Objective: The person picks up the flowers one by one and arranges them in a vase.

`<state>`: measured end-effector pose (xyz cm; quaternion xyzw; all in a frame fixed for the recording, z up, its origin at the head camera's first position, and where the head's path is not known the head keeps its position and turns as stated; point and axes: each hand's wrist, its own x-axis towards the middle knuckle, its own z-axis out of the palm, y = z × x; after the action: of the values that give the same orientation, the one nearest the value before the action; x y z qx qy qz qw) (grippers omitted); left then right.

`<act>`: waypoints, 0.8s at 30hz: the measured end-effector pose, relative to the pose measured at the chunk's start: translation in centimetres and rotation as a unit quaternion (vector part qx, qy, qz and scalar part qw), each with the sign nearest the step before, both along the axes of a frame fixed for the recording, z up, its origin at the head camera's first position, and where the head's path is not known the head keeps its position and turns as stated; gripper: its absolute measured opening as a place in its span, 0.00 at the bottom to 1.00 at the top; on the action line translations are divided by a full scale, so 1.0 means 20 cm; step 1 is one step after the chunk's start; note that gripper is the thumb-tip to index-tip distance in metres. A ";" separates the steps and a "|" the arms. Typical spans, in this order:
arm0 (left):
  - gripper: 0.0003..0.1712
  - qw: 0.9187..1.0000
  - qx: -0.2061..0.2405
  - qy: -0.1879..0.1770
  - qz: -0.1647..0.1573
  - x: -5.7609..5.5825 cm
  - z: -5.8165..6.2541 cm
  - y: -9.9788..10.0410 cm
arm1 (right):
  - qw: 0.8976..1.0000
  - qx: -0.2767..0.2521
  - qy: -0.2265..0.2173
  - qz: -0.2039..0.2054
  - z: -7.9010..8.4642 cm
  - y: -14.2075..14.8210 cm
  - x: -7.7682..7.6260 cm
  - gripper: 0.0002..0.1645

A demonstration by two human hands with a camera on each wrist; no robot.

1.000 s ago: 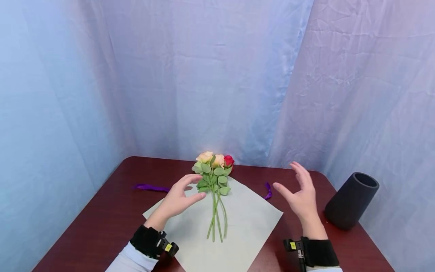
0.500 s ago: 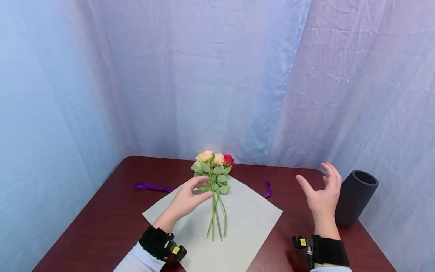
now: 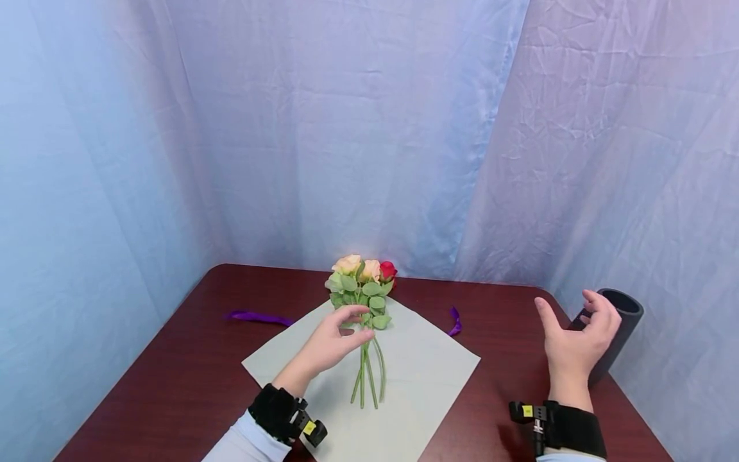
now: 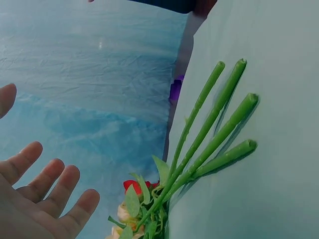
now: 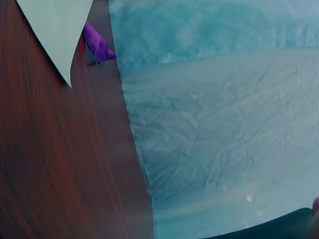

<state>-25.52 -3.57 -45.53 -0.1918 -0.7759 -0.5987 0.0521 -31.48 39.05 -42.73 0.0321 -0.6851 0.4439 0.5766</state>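
My left hand (image 3: 329,346) hovers over the leaves and upper stems of several roses, its fingers spread apart from the thumb. The roses (image 3: 348,264), peach and red, lie with their heads toward the table's far side. In the left wrist view the cut green stems (image 4: 214,122) fan out over pale wrapping paper (image 3: 427,372), and the palm holds nothing. On the right, my right hand (image 3: 577,343) is raised beside a black vase (image 3: 623,330), fingers loosely bent, thumb apart. It overlaps the vase's left side, hiding part of it.
A purple ribbon (image 3: 260,317) shows left of the paper, and a purple ribbon end (image 3: 455,321) shows at its right; the paper covers the space between. The dark red-brown table (image 3: 173,385) backs onto pale blue curtains (image 3: 369,160).
My right hand has moved right, across to the vase. My left hand has drifted slightly right, farther over the stems. The roses, paper and ribbon have stayed in place.
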 end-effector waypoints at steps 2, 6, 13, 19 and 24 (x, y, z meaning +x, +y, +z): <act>0.30 1.000 -0.005 -0.003 -0.004 0.00 -0.01 0.01 | 1.000 -0.006 -0.004 -0.018 -0.01 0.02 0.00 0.41; 0.30 1.000 -0.014 -0.004 -0.012 0.00 -0.02 0.03 | 0.998 -0.033 -0.022 -0.042 -0.02 0.06 0.00 0.40; 0.30 1.000 -0.018 -0.005 -0.023 0.00 -0.02 0.08 | 0.990 -0.112 -0.043 -0.072 -0.02 0.10 0.02 0.43; 0.30 0.999 -0.004 -0.013 -0.030 0.01 -0.02 0.13 | 0.972 -0.198 -0.104 -0.071 0.01 0.13 0.06 0.48; 0.31 0.999 -0.002 -0.014 -0.036 0.01 -0.02 0.17 | 0.960 -0.212 -0.165 -0.075 -0.03 0.23 0.04 0.55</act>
<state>-25.32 -0.24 -45.98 -0.2116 -0.7703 -0.6012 0.0187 -30.74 43.57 -43.36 -0.2156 -0.6613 0.5337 0.4810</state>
